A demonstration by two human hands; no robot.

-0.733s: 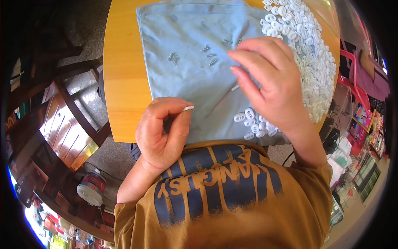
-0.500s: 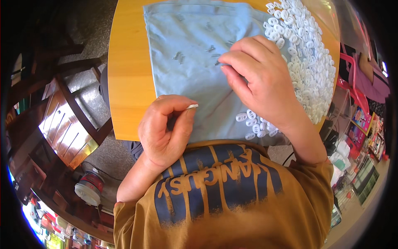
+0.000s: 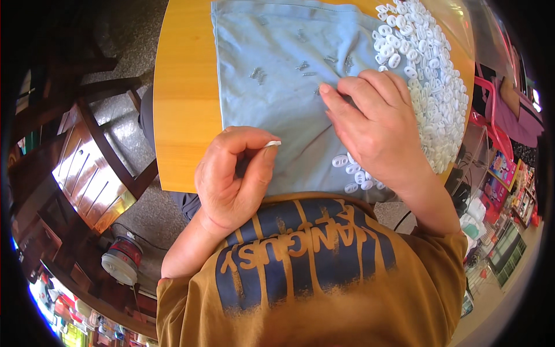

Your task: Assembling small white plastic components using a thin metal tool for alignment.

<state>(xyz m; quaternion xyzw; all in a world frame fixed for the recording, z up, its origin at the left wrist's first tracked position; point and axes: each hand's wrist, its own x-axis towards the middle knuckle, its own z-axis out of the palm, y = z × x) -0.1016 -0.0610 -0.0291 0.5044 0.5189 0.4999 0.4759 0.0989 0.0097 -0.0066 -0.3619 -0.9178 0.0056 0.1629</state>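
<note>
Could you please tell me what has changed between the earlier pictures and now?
Relative to the cloth, the right hand has moved left, bringing its fingers to a small metal spring; whether they grip it is unclear. Nothing was visibly let go. The left hand still pinches a small white piece, and the white oval pieces lie as before.

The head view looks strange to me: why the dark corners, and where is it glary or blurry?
In the head view, the wide fisheye lens leaves dark corners and bends the surroundings; in the head view, glare whitens parts of the slatted wooden panel at left; also in the head view, the springs near the top of the blue cloth look faint and soft.
</note>
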